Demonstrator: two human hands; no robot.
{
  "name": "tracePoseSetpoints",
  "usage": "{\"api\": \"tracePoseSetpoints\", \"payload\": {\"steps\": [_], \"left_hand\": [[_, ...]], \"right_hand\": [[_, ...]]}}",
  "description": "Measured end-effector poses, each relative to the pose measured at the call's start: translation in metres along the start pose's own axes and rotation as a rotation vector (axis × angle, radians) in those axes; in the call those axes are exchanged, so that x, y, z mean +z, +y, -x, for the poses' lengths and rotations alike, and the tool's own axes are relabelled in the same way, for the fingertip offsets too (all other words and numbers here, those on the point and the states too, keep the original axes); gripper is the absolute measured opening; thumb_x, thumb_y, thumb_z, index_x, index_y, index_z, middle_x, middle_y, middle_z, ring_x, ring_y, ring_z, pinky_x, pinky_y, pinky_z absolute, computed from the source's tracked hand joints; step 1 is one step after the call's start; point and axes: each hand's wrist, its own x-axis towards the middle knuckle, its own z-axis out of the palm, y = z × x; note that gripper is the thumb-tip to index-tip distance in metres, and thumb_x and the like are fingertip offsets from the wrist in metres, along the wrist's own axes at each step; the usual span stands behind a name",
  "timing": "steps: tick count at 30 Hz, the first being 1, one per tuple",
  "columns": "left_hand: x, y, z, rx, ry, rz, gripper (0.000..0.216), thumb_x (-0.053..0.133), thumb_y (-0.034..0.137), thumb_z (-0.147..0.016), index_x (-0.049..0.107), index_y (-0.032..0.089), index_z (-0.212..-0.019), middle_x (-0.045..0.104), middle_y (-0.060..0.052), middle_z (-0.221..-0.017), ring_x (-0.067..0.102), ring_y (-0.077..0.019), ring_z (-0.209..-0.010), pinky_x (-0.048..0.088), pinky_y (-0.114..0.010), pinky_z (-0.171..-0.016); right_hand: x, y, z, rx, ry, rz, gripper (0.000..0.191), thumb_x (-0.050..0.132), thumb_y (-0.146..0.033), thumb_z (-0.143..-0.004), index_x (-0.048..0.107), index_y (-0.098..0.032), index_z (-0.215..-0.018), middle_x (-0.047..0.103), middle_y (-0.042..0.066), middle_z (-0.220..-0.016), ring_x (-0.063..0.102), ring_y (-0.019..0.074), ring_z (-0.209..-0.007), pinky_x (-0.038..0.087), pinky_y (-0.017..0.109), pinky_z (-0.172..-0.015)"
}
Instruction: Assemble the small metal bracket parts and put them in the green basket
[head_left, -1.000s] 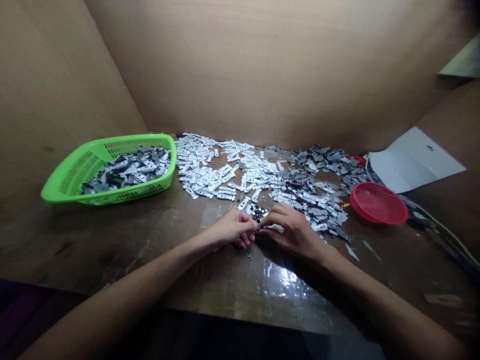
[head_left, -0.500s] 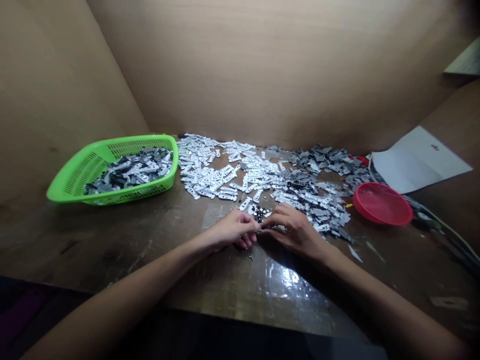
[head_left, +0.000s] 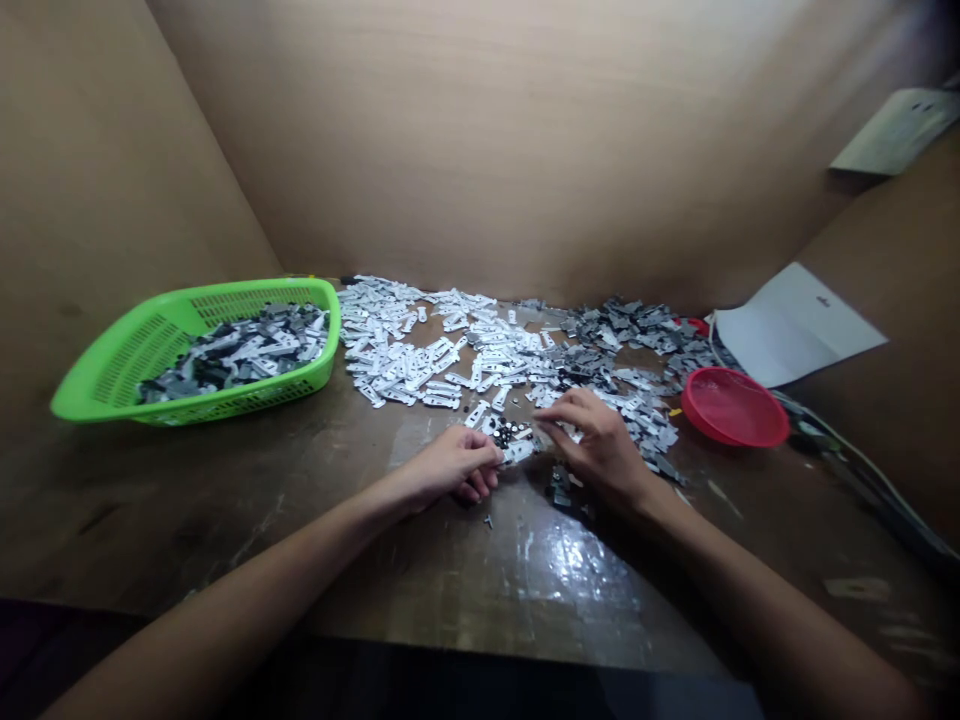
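Observation:
My left hand [head_left: 461,465] pinches the end of a flat silver metal plate with holes [head_left: 519,453] between thumb and forefinger, its other fingers curled below. Just to the right, my right hand [head_left: 596,445] is raised with thumb and forefinger close together; anything between them is too small to make out. Small black round pieces [head_left: 510,432] lie in a cluster right behind the held plate. Below my right hand, a dark grey metal part [head_left: 559,486] rests on the table. A tiny T-shaped metal piece [head_left: 489,521] lies in front of my left hand.
Loose silver plates [head_left: 409,370] spread across the back of the table, with darker grey plates [head_left: 626,325] at the right. A green basket [head_left: 90,395] of mixed plates stands left. At right are a red bowl [head_left: 735,408], a white card [head_left: 795,335] and cables [head_left: 862,470].
My right hand has drawn apart from the left and lifted slightly, uncovering the silver plate and the dark part beneath. My left hand keeps its pinch. The whole view has shifted a little.

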Motion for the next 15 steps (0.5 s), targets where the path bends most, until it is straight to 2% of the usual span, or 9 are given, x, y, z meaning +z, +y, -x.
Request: {"api": "tracePoseSetpoints", "payload": {"steps": [2, 6, 10, 15], "left_hand": [[0.000, 0.002, 0.001, -0.009, 0.013, -0.002, 0.023, 0.056, 0.036, -0.074, 0.054, 0.013, -0.074, 0.061, -0.004, -0.067, 0.055, -0.0092, -0.051, 0.042, -0.019, -0.046], [0.001, 0.003, 0.001, -0.018, 0.036, -0.001, 0.022, 0.055, 0.036, -0.074, 0.053, 0.014, -0.075, 0.060, -0.003, -0.066, 0.054, -0.0089, -0.051, 0.041, -0.018, -0.046], [-0.001, 0.003, 0.001, 0.000, 0.047, -0.004, 0.024, 0.055, 0.038, -0.074, 0.054, 0.014, -0.076, 0.060, -0.003, -0.066, 0.055, -0.0093, -0.052, 0.042, -0.019, -0.047], [-0.006, 0.004, 0.000, 0.026, 0.085, 0.004, 0.025, 0.056, 0.039, -0.072, 0.055, 0.015, -0.076, 0.060, -0.002, -0.066, 0.055, -0.0091, -0.051, 0.044, -0.020, -0.048]], "right_hand": [[-0.003, 0.021, -0.004, 0.089, 0.043, 0.125, 0.020, 0.050, -0.025, -0.086, 0.064, -0.020, -0.099, 0.058, 0.007, -0.088, 0.051, 0.0209, -0.086, 0.041, 0.033, -0.073], [-0.006, 0.053, -0.008, 0.145, -0.020, 0.245, 0.021, 0.049, -0.024, -0.086, 0.065, -0.020, -0.098, 0.060, 0.007, -0.090, 0.052, 0.0208, -0.085, 0.042, 0.032, -0.075], [-0.003, 0.060, -0.008, 0.123, -0.085, 0.351, 0.024, 0.046, -0.021, -0.087, 0.067, -0.022, -0.097, 0.060, 0.007, -0.098, 0.050, 0.0209, -0.090, 0.041, 0.031, -0.076], [-0.001, 0.064, -0.008, 0.120, -0.094, 0.380, 0.016, 0.053, -0.024, -0.081, 0.068, -0.019, -0.082, 0.061, 0.008, -0.091, 0.051, 0.0216, -0.089, 0.040, 0.032, -0.076]]}}
